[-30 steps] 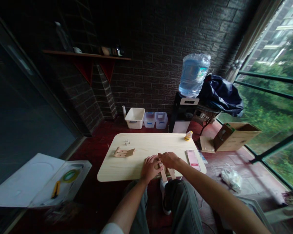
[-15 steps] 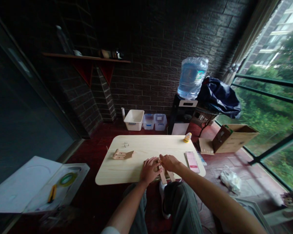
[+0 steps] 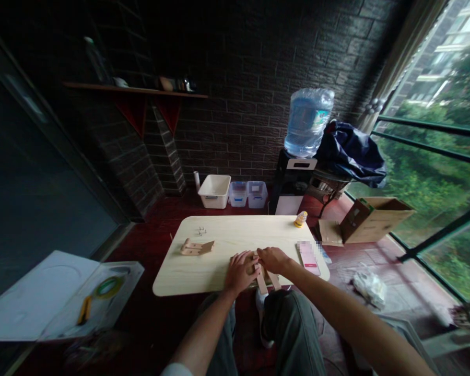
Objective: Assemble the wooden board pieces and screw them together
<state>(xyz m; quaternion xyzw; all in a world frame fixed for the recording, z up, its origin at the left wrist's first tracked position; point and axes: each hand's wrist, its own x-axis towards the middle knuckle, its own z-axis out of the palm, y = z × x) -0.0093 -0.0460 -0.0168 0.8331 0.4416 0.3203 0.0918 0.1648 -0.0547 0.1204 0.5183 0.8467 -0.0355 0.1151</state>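
Observation:
Both hands meet near the front edge of the pale table (image 3: 172, 277). My left hand (image 3: 239, 271) presses down over a wooden strip (image 3: 261, 283), its thumb and fingers steadying the piece. My right hand (image 3: 273, 259) is closed, fingers curled at the far end of that strip; what its fingertips pinch is hidden. A second wooden strip (image 3: 274, 281) sticks out below the right hand, towards my knees. Further left lies a wooden assembly (image 3: 197, 247) with a slanted end piece. Several small screws (image 3: 201, 231) stand behind it.
A phone (image 3: 308, 257) lies right of my right hand, and a small yellow-based bottle (image 3: 301, 219) stands at the back right corner. Plastic bins (image 3: 215, 192) and a water dispenser (image 3: 295, 180) are behind the table. An open case (image 3: 113, 284) sits at the left.
Both hands keep nearly the same place on the wood. The view has shifted very slightly; the things on the table have not moved.

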